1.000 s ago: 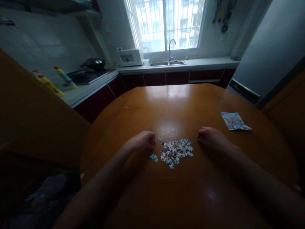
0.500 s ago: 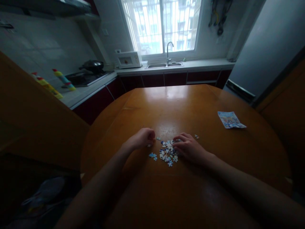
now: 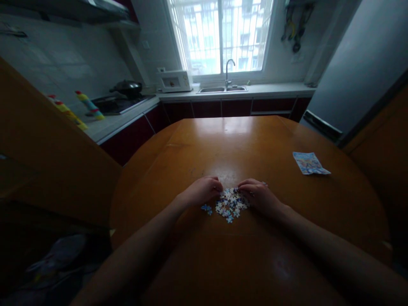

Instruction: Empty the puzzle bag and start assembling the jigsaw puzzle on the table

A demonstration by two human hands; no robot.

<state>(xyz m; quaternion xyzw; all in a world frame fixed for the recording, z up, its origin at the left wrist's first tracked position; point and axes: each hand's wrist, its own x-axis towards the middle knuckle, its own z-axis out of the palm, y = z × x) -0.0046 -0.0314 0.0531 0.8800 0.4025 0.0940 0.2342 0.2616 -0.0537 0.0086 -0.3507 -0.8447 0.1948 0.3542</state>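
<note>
At the middle of the frame your left hand (image 3: 204,191) and right hand (image 3: 256,194), fingers curled loosely with nothing visibly held, flank and touch the heap of puzzle pieces (image 3: 230,205) on the round wooden table (image 3: 242,140), with a printed leaflet (image 3: 310,163) well apart at right and bottles (image 3: 76,110) at the far left.

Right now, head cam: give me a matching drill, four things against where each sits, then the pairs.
1. puzzle pieces
2. printed sheet
3. microwave
4. yellow bottles

A. counter, far left
B. between left hand and right hand
C. table, right side
D. counter, left of the sink

Pairs: 1-B, 2-C, 3-D, 4-A
</note>
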